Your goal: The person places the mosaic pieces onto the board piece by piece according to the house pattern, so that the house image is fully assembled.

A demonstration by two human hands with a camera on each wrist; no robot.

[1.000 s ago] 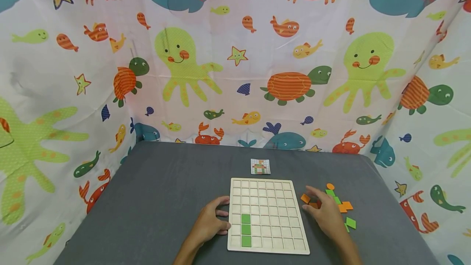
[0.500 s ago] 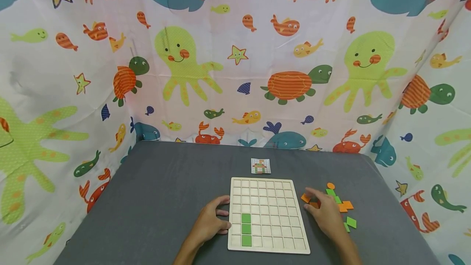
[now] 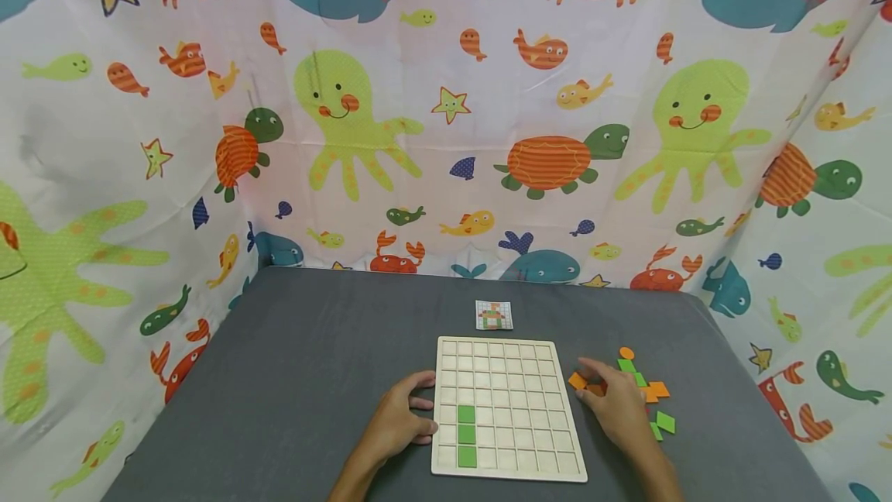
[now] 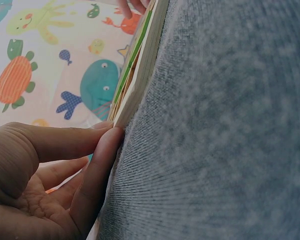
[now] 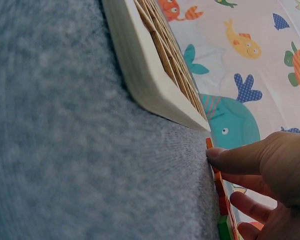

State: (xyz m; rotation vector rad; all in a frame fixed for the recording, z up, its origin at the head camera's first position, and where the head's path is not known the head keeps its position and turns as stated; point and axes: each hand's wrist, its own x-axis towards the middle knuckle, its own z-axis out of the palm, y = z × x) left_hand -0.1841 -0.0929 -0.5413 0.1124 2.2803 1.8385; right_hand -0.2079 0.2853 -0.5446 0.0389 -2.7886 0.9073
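A pale wooden grid board (image 3: 516, 409) lies flat on the grey table. Three green square tiles (image 3: 466, 434) fill a column near its lower left. My left hand (image 3: 396, 421) rests against the board's left edge; in the left wrist view the fingertips (image 4: 102, 135) meet at that edge. To the right of the board, my right hand (image 3: 616, 405) is low over loose tiles, fingers spread. An orange tile (image 3: 578, 380) lies by its fingertips, with another orange tile (image 3: 595, 390) between thumb and index finger. In the right wrist view, the thumb (image 5: 240, 157) touches an orange tile.
A small pattern card (image 3: 493, 315) lies behind the board. Loose orange tiles (image 3: 658, 389), green tiles (image 3: 665, 421) and an orange disc (image 3: 626, 352) lie around the right hand. A printed sea-animal curtain (image 3: 446, 177) encloses the table (image 3: 334, 347) at the back and sides.
The right thumb has moved slightly to the right, and the orange tile by the fingertips has shifted a little. The left hand and the board stay in place.
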